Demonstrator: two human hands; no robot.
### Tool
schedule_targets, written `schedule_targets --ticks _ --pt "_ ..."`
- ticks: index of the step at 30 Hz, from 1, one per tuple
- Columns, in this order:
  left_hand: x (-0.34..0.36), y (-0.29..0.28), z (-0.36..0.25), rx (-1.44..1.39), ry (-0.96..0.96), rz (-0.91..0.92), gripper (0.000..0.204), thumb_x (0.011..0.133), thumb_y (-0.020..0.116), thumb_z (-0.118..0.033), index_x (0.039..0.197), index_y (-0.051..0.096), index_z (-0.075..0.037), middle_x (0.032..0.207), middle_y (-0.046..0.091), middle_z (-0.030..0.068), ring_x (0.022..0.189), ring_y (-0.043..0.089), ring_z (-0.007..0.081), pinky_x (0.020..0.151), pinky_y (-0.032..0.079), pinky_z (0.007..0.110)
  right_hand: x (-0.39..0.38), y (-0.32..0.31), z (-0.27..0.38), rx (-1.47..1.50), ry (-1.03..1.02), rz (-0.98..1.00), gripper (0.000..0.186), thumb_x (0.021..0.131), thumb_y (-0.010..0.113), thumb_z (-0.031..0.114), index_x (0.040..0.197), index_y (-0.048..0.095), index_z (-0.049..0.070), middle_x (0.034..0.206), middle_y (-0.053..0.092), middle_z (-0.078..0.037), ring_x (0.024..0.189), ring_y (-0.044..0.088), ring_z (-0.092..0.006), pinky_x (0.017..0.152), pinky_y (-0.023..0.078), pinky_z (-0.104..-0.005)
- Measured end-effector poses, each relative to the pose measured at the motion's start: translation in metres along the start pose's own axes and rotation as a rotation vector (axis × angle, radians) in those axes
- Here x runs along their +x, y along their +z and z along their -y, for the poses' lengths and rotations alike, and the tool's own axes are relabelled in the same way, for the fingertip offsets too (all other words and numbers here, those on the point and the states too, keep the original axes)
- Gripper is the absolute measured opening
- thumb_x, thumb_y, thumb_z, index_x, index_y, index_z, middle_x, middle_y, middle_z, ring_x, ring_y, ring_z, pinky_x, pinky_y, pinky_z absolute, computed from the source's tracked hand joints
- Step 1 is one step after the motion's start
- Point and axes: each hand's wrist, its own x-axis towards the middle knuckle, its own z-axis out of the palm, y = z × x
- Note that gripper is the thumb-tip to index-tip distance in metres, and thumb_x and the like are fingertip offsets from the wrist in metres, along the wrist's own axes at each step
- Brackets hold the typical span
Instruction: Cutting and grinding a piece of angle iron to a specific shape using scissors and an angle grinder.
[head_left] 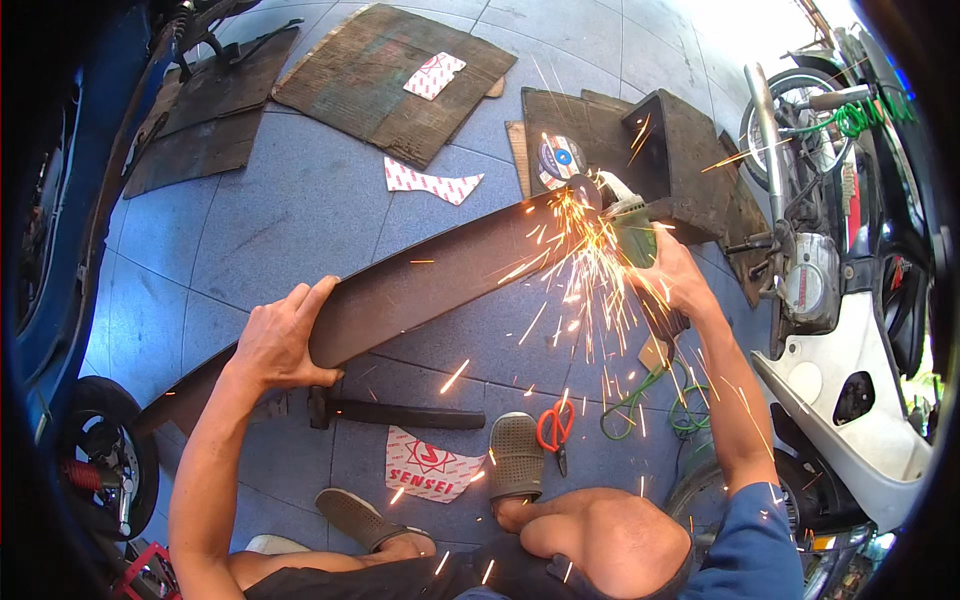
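A long brown steel channel (430, 290) runs slantwise from the lower left to the upper middle. My left hand (283, 338) is clamped across its width, fingers over the far edge and thumb at the near edge. Wrapped round a green angle grinder (636, 232), my right hand (678, 272) holds the tool at the channel's far right end. The grinder's disc (584, 190) meets the metal there, and bright orange sparks (590, 250) spray down toward me. The exact contact spot is partly hidden by the glare. A loose round cutting disc (560, 158) lies just beyond the end.
A hammer (405, 414), red-handled scissors (557, 432) and a green cord (630, 405) lie on the tiles before me. Worn boards (385, 85) and a dark box-like piece (690, 150) are farther off. Motorbike parts (810, 275) crowd the right side; a wheel (105, 455) stands left.
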Motion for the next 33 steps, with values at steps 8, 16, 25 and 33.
schedule_targets --ticks 8,16,25,33 --pt "0.0 -0.002 -0.002 0.005 -0.008 0.007 0.122 0.048 0.096 -0.04 0.153 0.04 -0.009 0.118 0.064 0.0181 0.104 0.068 0.0418 0.091 0.057 0.048 0.007 0.003 -0.005 -0.029 -0.004 0.029 0.08 0.073 0.086 0.03 0.138 0.053 -0.005 0.118 0.072 -0.028 0.112 0.072 -0.0369 0.098 0.053 -0.0412" --pt "0.0 0.002 0.0 -0.013 0.031 -0.045 0.12 0.05 0.095 -0.039 0.152 0.04 -0.009 0.118 0.064 0.0179 0.105 0.067 0.0418 0.09 0.056 0.049 0.008 0.004 -0.01 -0.021 -0.033 0.02 0.075 0.073 0.085 0.028 0.135 0.055 -0.002 0.116 0.073 -0.026 0.109 0.072 -0.0348 0.097 0.054 -0.0399" --pt "0.001 0.0 0.001 -0.006 0.018 -0.015 0.117 0.054 0.092 -0.044 0.153 0.038 -0.013 0.111 0.063 0.0165 0.101 0.069 0.0411 0.082 0.055 0.051 0.019 0.012 -0.031 -0.058 -0.066 -0.043 0.081 0.07 0.081 0.029 0.138 0.053 -0.004 0.12 0.071 -0.028 0.113 0.069 -0.039 0.1 0.052 -0.0416" --pt "0.001 0.001 0.0 0.006 0.029 -0.019 0.118 0.053 0.093 -0.044 0.153 0.038 -0.013 0.112 0.063 0.0157 0.1 0.069 0.0408 0.081 0.056 0.05 0.017 0.009 -0.031 -0.037 -0.057 -0.005 0.082 0.069 0.086 0.03 0.135 0.054 -0.005 0.121 0.069 -0.031 0.114 0.069 -0.0387 0.1 0.052 -0.0416"
